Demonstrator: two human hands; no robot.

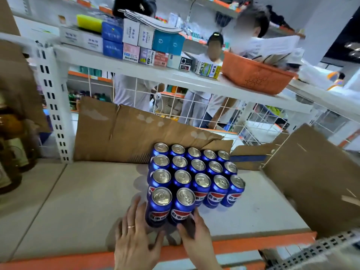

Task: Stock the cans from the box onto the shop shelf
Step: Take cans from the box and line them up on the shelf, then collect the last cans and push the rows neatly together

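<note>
Several blue cola cans (196, 172) stand upright in tight rows on the grey shelf board (78, 201). Two cans form the front row. My left hand (136, 236), with a ring on one finger, lies beside the front left can (158, 206), its straight fingers touching the can's left side. My right hand (194, 230) has its fingers curled round the lower part of the front right can (183, 206). No box with cans in it is in view.
Flattened brown cardboard (124, 133) leans against the wire back of the shelf. Another cardboard flap (311, 172) stands at the right. The shelf has an orange front edge (253, 242). Glass bottles (11, 149) stand at the left. People stand behind the shelf. An orange basket (257, 75) sits on the shelf above.
</note>
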